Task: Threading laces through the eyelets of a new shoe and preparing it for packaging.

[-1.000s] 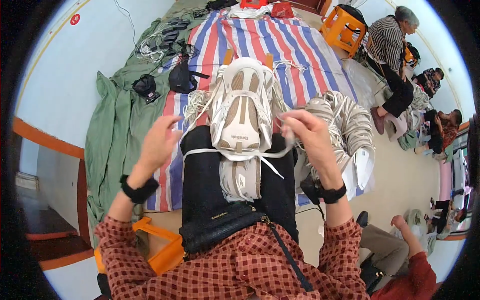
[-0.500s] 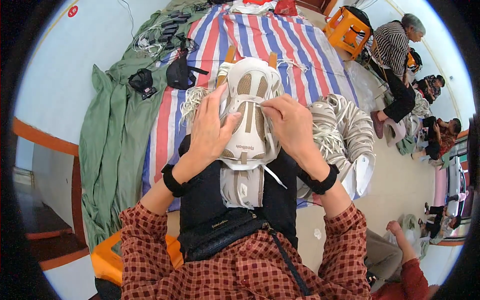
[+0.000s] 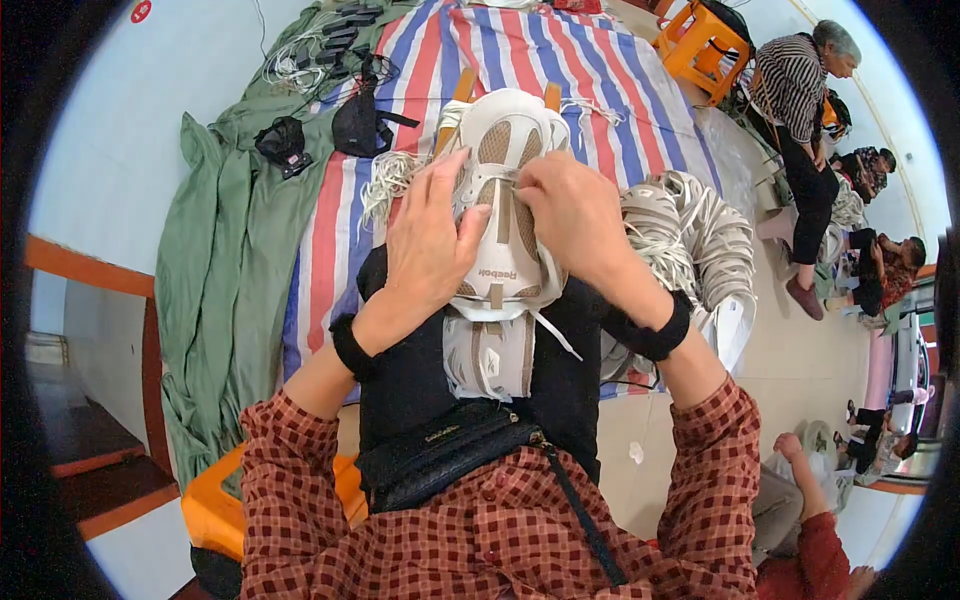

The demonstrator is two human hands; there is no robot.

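Observation:
White-and-tan shoe uppers lie stacked across my lap, the top shoe upper (image 3: 497, 255) with brown mesh panels and its tongue turned toward me. My left hand (image 3: 432, 240) rests along the upper's left side, fingers stretched out and thumb apart on the tongue. A white shoelace (image 3: 492, 172) crosses the upper near the base of the tongue. My right hand (image 3: 572, 215) pinches at the lace's right part; the fingertips partly hide it. Below the top piece, another upper (image 3: 490, 365) shows, and a loose lace end (image 3: 560, 336) hangs to the right.
To the right lies a curved row of nested uppers (image 3: 725, 250) with hanging laces. A striped sheet (image 3: 340, 255) spreads beneath, with a lace bundle (image 3: 390, 182) and a black bag (image 3: 357, 130) at left. Two wooden bars (image 3: 553, 95) stick out beyond the uppers. Other people sit at right.
My right hand has moved slightly up and left, its fingers now more curled over the lace. The view has shifted a little. My left hand stays against the upper.

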